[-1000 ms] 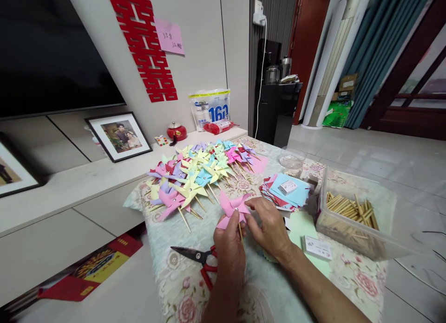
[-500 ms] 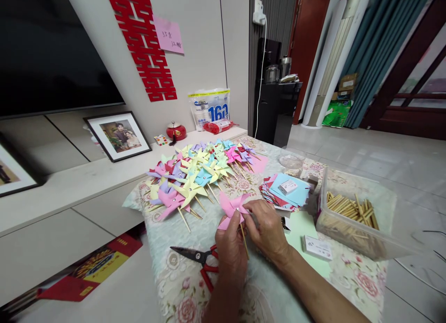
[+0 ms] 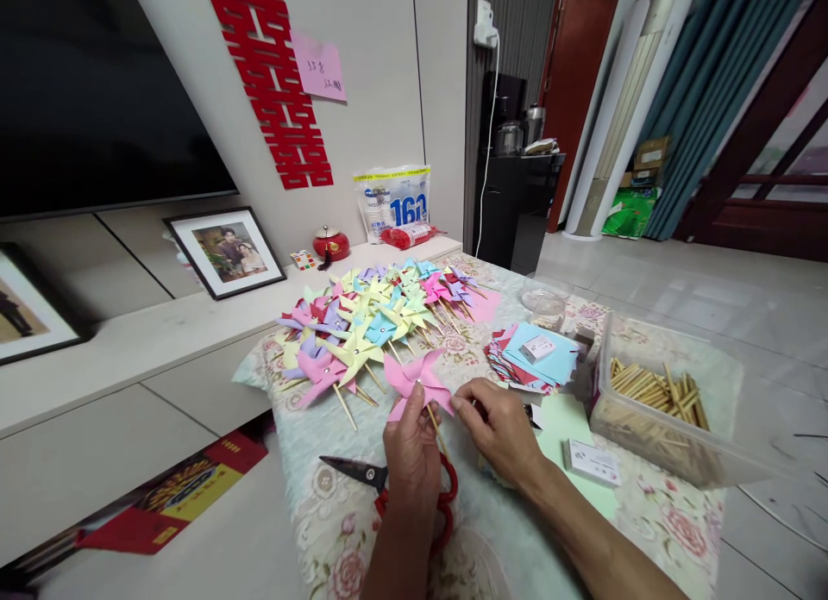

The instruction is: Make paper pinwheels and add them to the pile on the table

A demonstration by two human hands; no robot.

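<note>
Left hand [image 3: 410,452] pinching pink pinwheel [image 3: 414,378], right hand [image 3: 503,429] touching

Beyond the fingers [image 3: 466,408] and to their left, a white wall [image 3: 381,83] carries a red paper cutout [image 3: 275,83] and a pink note [image 3: 318,67]. Beside them a dark television screen [image 3: 97,91] hangs above a long pale cabinet [image 3: 129,359], where a framed photo [image 3: 226,251] leans. Far past the fingers to the right, a black cabinet [image 3: 517,203] stands by a reddish-brown door [image 3: 575,74], then a tall white air conditioner [image 3: 627,109] and teal curtains [image 3: 705,100]. Pale glossy floor tiles [image 3: 711,281] spread right of the fingers, catching soft daylight, and a floral cloth [image 3: 647,514] covers the table beneath them.
</note>
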